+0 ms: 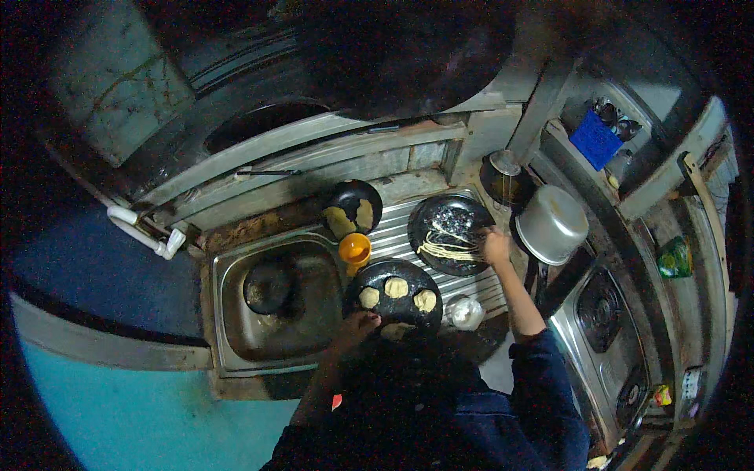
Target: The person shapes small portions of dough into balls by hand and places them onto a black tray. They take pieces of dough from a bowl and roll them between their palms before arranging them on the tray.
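On the ribbed steel drainboard (397, 226), pale dough strands (450, 248) lie bunched across a round dark plate (427, 215) dusted with flour. My right hand (496, 246) is at the plate's right edge, its fingers closed around the strands' right ends. A second dark plate (389, 317) sits nearer to me with several dough pieces, among them a lump (396, 287) at its top. My left hand (360, 325) rests at this plate's lower left edge; shadow hides how its fingers are set. Beside the near plate stands a small clear container (465, 312) with white contents.
An orange cup (354, 249) and a dark dish (353, 197) with flat yellowish pieces stand behind. The steel sink (235, 335) at left holds a dark pan (268, 288). At right are a metal pot (554, 226), a dark pan (500, 182) and a gas stove (607, 347).
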Demonstrator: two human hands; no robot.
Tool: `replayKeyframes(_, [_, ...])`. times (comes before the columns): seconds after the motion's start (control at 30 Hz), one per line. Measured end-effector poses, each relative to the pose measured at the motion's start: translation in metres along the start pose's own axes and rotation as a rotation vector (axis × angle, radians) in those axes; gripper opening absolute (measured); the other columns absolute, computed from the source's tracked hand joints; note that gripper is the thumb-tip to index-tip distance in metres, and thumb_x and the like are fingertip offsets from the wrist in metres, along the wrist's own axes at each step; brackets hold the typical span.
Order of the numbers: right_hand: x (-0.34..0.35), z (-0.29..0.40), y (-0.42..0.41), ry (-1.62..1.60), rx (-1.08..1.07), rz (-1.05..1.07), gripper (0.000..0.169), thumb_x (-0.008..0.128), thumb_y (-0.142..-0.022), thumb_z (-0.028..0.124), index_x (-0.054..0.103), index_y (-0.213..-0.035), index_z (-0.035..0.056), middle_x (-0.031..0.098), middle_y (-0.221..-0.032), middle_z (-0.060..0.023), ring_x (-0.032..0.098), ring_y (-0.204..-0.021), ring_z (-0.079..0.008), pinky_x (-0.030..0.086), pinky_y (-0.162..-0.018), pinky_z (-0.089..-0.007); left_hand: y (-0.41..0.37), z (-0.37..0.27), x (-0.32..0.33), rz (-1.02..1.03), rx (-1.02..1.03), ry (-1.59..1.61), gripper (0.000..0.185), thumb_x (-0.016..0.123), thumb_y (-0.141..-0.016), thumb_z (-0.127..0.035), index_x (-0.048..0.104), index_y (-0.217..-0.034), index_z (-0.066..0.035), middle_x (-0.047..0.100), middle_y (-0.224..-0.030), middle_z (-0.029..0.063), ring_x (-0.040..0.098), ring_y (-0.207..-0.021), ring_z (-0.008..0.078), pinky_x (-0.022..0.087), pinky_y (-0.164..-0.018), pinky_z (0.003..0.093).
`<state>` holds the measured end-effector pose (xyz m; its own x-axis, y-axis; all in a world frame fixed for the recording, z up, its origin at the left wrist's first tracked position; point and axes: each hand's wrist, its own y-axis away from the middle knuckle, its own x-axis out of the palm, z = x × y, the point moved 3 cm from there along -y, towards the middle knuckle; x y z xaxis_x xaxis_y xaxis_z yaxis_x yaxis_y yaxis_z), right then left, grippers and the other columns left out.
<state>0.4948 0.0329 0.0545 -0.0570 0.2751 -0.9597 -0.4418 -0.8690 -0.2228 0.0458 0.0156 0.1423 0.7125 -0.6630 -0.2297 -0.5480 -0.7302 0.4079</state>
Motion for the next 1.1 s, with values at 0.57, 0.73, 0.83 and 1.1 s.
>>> replayKeyframes(0.57, [0.052,0.124,-0.007,-0.428,-0.202,0.204,0.017,0.056,-0.076,0.012,0.063,-0.091,0.0089,0.061,-0.079,-0.0174,0.06,-0.072,-0.0329,0.049,-0.068,-0.0396,-0.027,0.062,0.0,-0.08,0.001,-0.029,0.032,0.059,-0.084,-0.032,0.06,-0.101,-0.005,0.062,-0.098,0.008,0.057,-0.092,0.0171,0.043,-0.082,0.0303])
replayKeyframes(0.73, [0.03,0.139,-0.01,-0.61,-0.268,0.226,0.019,0.059,-0.073,0.006,0.063,-0.092,0.007,0.063,-0.087,-0.0165,0.061,-0.075,-0.0324,0.049,-0.069,-0.0355,-0.026,0.044,-0.007,-0.057,-0.087,-0.052,0.031,0.059,-0.085,-0.031,0.06,-0.102,-0.005,0.062,-0.098,0.008,0.057,-0.091,0.0172,0.044,-0.082,0.0307])
replayKeyframes(0.83, [0.023,0.107,-0.02,-0.498,-0.184,0.222,0.02,0.057,-0.075,0.006,0.063,-0.094,0.0055,0.062,-0.093,-0.017,0.061,-0.083,-0.0322,0.048,-0.076,-0.0362,-0.034,0.07,-0.004,-0.018,0.023,0.01,0.033,0.058,-0.085,-0.032,0.06,-0.103,-0.005,0.062,-0.097,0.0081,0.057,-0.09,0.0181,0.044,-0.081,0.0314])
replayKeyframes(1.1, [0.015,0.022,-0.007,0.004,-0.04,0.53,0.032,0.062,-0.073,0.022,0.059,-0.103,0.0112,0.061,-0.095,-0.0174,0.059,-0.087,-0.0331,0.048,-0.077,-0.0416,-0.033,0.061,-0.003,-0.087,-0.199,-0.043,0.041,0.059,-0.083,-0.04,0.06,-0.104,-0.004,0.062,-0.097,0.0084,0.057,-0.091,0.0176,0.044,-0.082,0.0315])
